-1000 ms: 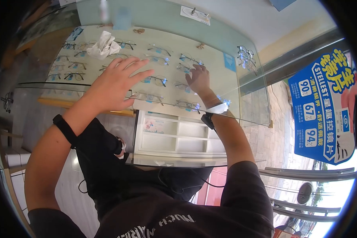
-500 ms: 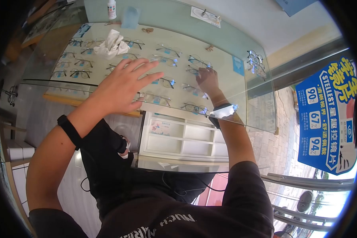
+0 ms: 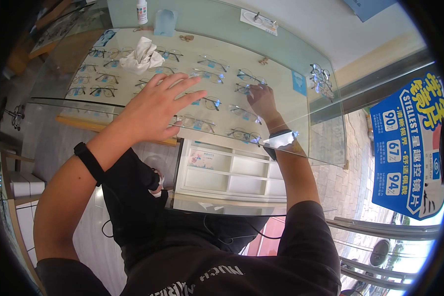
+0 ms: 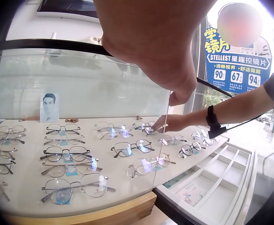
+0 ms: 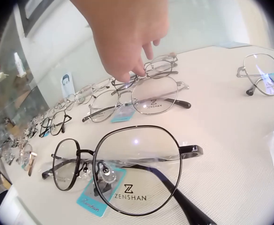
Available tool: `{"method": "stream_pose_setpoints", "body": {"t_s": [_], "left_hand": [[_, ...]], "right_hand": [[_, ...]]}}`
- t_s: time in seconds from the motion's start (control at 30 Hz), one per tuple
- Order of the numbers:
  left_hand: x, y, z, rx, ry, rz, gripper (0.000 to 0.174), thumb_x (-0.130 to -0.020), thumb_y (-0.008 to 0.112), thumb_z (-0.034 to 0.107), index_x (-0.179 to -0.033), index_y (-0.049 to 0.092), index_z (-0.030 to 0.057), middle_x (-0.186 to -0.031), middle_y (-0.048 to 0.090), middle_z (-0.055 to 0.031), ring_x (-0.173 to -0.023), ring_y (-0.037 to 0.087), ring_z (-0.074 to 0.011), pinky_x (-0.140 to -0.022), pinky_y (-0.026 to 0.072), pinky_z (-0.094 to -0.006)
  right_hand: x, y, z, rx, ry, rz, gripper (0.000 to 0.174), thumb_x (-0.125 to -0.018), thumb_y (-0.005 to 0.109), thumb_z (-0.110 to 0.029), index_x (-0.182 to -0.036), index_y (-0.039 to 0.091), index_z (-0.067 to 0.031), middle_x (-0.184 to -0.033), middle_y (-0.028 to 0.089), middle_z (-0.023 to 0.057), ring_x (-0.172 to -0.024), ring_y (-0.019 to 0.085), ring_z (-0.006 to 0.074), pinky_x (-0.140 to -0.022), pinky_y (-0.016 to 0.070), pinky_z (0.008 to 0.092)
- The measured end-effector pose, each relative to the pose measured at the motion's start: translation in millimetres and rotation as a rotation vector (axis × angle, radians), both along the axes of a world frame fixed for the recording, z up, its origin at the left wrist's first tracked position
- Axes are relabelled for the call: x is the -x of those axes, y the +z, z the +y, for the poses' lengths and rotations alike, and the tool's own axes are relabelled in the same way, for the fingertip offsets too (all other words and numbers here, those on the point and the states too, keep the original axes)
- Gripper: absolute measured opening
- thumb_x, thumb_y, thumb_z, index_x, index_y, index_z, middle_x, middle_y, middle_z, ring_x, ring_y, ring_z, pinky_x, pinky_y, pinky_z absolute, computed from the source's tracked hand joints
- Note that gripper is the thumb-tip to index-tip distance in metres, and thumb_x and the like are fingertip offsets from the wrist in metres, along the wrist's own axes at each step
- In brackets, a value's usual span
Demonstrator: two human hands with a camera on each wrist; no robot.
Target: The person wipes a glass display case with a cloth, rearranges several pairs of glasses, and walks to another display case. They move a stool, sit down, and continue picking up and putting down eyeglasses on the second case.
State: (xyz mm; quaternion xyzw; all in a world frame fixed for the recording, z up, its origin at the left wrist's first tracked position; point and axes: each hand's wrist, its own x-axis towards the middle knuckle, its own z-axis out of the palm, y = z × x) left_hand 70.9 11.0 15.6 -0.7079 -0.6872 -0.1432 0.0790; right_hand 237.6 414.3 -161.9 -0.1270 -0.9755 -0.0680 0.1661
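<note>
In the head view my left hand [image 3: 155, 108] lies over the front of the glass display case, fingers spread and holding nothing. My right hand [image 3: 262, 102] reaches inside the case among rows of eyeglasses. Its fingertips pinch a pair of eyeglasses [image 5: 160, 69] near the bridge, as the right wrist view shows. Nearer that camera sit a silver-rimmed pair [image 5: 154, 96] and a black round-rimmed pair [image 5: 180, 164] with a blue tag. From the left wrist, the right hand [image 4: 169, 123] appears low over the back rows.
A crumpled white cloth [image 3: 142, 56] lies on the case top, with a white bottle [image 3: 141, 12] behind it. Below the case an open drawer [image 3: 232, 171] shows white compartments. A blue sign [image 3: 409, 148] stands at right. The glass edge [image 3: 84, 102] runs beneath my left forearm.
The head view has shifted, so the scene sits slightly farther right and lower. Both hands keep nearly the same places over the case and at the eyeglasses.
</note>
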Motion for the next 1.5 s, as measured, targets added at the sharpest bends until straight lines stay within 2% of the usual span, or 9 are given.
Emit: {"method": "stream_pose_setpoints", "body": {"t_s": [0.13,0.2,0.33,0.53,0.7,0.83,0.93,1.1,1.5], "left_hand": [[0.2,0.7,0.1,-0.001,-0.001,0.001,0.089,-0.072,0.082,0.018,-0.156,0.053,0.0185,-0.164,0.046,-0.0117,-0.147,0.045,-0.0362,-0.121,0.0359,-0.0514],[-0.5,0.6,-0.7,-0.003,0.001,-0.007,0.089,-0.072,0.082,0.018,-0.156,0.053,0.0185,-0.164,0.046,-0.0118,-0.147,0.045,-0.0362,-0.121,0.0357,-0.0513],[-0.1,0.1,-0.6,-0.004,0.005,0.007,0.09,-0.072,0.083,0.018,-0.157,0.052,0.0187,-0.165,0.045,-0.0118,-0.148,0.044,-0.036,-0.121,0.0352,-0.0512],[1.8,-2.2,-1.2,-0.004,-0.009,0.021,0.093,-0.072,0.085,0.02,-0.158,0.05,0.0201,-0.166,0.044,-0.0108,-0.148,0.043,-0.0357,-0.12,0.0351,-0.0512],[1.4,-1.3,1.5,0.008,-0.004,0.025,0.093,-0.072,0.086,0.02,-0.158,0.051,0.0201,-0.166,0.044,-0.0108,-0.148,0.044,-0.0353,-0.119,0.035,-0.0512],[1.3,-0.6,1.1,0.012,0.002,0.02,0.094,-0.07,0.087,0.019,-0.158,0.051,0.0198,-0.165,0.044,-0.0108,-0.148,0.044,-0.0352,-0.119,0.035,-0.0512],[0.8,1.2,1.3,0.022,0.003,0.025,0.094,-0.07,0.087,0.019,-0.158,0.051,0.0196,-0.165,0.044,-0.0109,-0.148,0.044,-0.0351,-0.119,0.035,-0.0511],[1.1,1.3,1.3,0.034,0.006,0.024,0.095,-0.07,0.087,0.02,-0.158,0.051,0.0195,-0.166,0.043,-0.011,-0.148,0.043,-0.035,-0.119,0.0348,-0.0508],[0.2,2.2,1.2,0.038,0.009,0.026,0.093,-0.071,0.084,0.019,-0.158,0.05,0.0199,-0.167,0.043,-0.0113,-0.148,0.043,-0.0349,-0.12,0.0342,-0.0506]], "right_hand": [[0.4,12.9,-5.8,-0.032,0.039,-0.001,0.023,-0.091,0.072,-0.025,-0.109,0.079,-0.0112,-0.125,0.077,0.0033,-0.124,0.065,0.0314,-0.109,0.048,0.0496],[2.4,25.8,-11.0,0.082,-0.083,-0.005,0.02,-0.088,0.074,-0.023,-0.102,0.08,-0.0095,-0.123,0.077,0.004,-0.122,0.065,0.0296,-0.108,0.0467,0.0504],[22.3,42.8,-40.4,0.083,-0.085,0.037,0.021,-0.087,0.075,-0.022,-0.104,0.08,-0.0107,-0.125,0.076,0.0054,-0.12,0.064,0.03,-0.106,0.047,0.0504],[82.2,26.9,-93.6,0.22,0.082,0.164,0.027,-0.089,0.074,-0.024,-0.112,0.079,-0.0097,-0.137,0.07,0.0083,-0.13,0.059,0.0331,-0.11,0.0452,0.0514],[113.2,12.1,-103.4,0.118,0.04,-0.036,0.043,-0.094,0.067,-0.036,-0.124,0.077,-0.0071,-0.151,0.063,0.0103,-0.145,0.049,0.0343,-0.124,0.0337,0.0517],[124.5,1.8,-100.3,0.118,0.017,-0.09,0.044,-0.094,0.065,-0.035,-0.124,0.076,-0.0049,-0.153,0.062,0.0097,-0.147,0.048,0.0344,-0.126,0.0304,0.0525],[126.2,-1.1,-99.0,0.118,0.049,-0.051,0.042,-0.093,0.065,-0.033,-0.121,0.077,-0.0042,-0.149,0.064,0.0096,-0.146,0.049,0.0348,-0.127,0.0288,0.0534],[129.3,2.7,-102.8,0.112,0.065,-0.051,0.037,-0.092,0.063,-0.032,-0.112,0.078,-0.0052,-0.127,0.071,0.0094,-0.137,0.055,0.0336,-0.126,0.029,0.0541],[127.3,8.0,-114.0,0.104,-0.002,-0.13,0.037,-0.094,0.061,-0.033,-0.111,0.079,-0.0061,-0.126,0.071,0.0099,-0.133,0.056,0.032,-0.124,0.029,0.053]]}}
